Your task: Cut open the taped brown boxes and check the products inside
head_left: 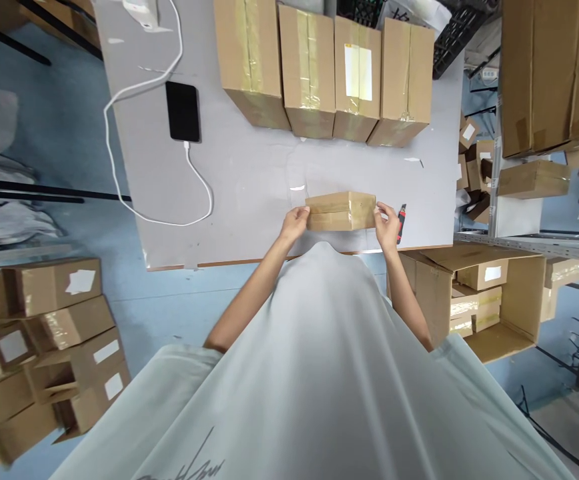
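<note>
A small taped cardboard box (340,212) is near the front edge of the grey table (249,193), held between my two hands. The fingers of my left hand (295,223) pinch its left end. At the right end, my right hand (386,223) grips the upper corner with thumb and fingers. Just right of my right hand lies a red and black utility knife (401,223). Whether the box touches the tabletop is hard to tell.
Several taped boxes (308,73) stand along the table's back. A phone (183,112) with a white cable (112,150) lies at left. An open carton (522,293) holding small boxes is at lower right. Stacked boxes (89,353) fill the lower left.
</note>
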A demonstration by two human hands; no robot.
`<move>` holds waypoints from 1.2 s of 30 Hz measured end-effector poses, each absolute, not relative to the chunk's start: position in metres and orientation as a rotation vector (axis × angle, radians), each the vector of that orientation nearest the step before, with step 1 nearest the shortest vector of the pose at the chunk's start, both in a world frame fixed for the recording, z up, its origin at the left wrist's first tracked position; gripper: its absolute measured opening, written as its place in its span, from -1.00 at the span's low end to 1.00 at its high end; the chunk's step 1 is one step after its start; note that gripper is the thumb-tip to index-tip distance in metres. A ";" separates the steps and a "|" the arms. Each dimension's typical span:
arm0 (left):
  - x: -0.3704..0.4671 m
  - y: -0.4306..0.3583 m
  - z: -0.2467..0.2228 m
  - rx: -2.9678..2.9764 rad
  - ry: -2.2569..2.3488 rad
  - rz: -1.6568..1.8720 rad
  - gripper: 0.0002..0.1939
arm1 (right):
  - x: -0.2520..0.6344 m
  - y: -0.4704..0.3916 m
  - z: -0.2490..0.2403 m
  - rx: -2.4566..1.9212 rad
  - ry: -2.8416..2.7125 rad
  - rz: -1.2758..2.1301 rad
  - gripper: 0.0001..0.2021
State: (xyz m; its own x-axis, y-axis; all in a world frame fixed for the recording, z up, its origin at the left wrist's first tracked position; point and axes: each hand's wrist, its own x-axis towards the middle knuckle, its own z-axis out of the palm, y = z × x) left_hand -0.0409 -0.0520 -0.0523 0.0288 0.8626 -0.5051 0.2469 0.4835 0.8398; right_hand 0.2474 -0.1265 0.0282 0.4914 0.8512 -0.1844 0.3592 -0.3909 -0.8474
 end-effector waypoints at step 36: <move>-0.098 -0.065 -0.044 0.679 1.668 0.605 -0.66 | 0.168 -0.137 0.025 -1.892 -1.626 1.002 -0.56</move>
